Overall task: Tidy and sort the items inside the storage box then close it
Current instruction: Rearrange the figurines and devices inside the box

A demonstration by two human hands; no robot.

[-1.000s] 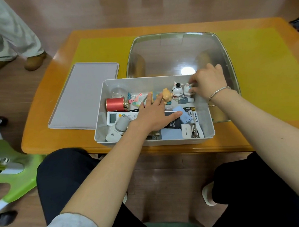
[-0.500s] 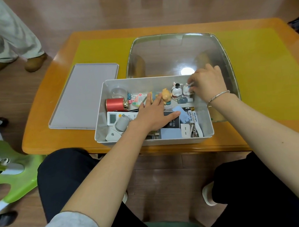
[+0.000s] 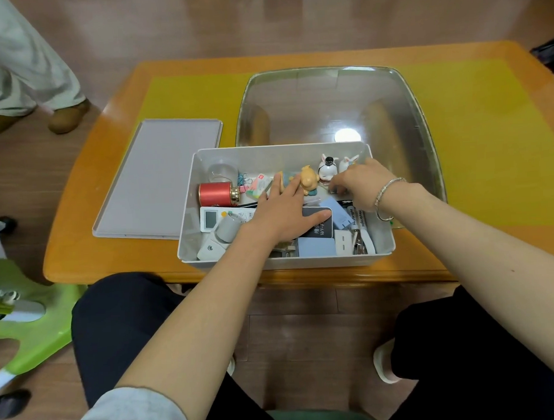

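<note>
So the storage box (image 3: 188, 239) sits open at the near edge of the orange table (image 3: 80, 250), and it's packed with small stuff. Its flat grey lid (image 3: 160, 176) lies on the table just to the left of it, touching or nearly touching the box wall. Left hand (image 3: 282, 209) is flat inside the box, fingers straight and spread, palm down on a dark booklet-looking thing (image 3: 321, 227), not gripping anything, fingertips reaching up toward the little orange figurine (image 3: 309, 183). Right hand (image 3: 363, 183) is further back in the right part of the box with its fingers curled down by the two white bunny-ish figurines (image 3: 329, 171), and it looks like the fingertips are on something small down there, but honestly I can't tell whether it's actually pinching anything or just touching, the hand hides it. There's a silver bracelet (image 3: 384, 198) on that wrist. Other bits in the box: a red cylinder with a gold cap (image 3: 216, 195) lying on its side at the left, a white remote with a screen (image 3: 212, 219) just in front of it, some binder clips (image 3: 244, 181) near the back, a light blue block (image 3: 336, 213) right of the booklet. Behind the box is a big clear tray (image 3: 327, 90) sitting on the yellow mat (image 3: 194, 96).
</note>
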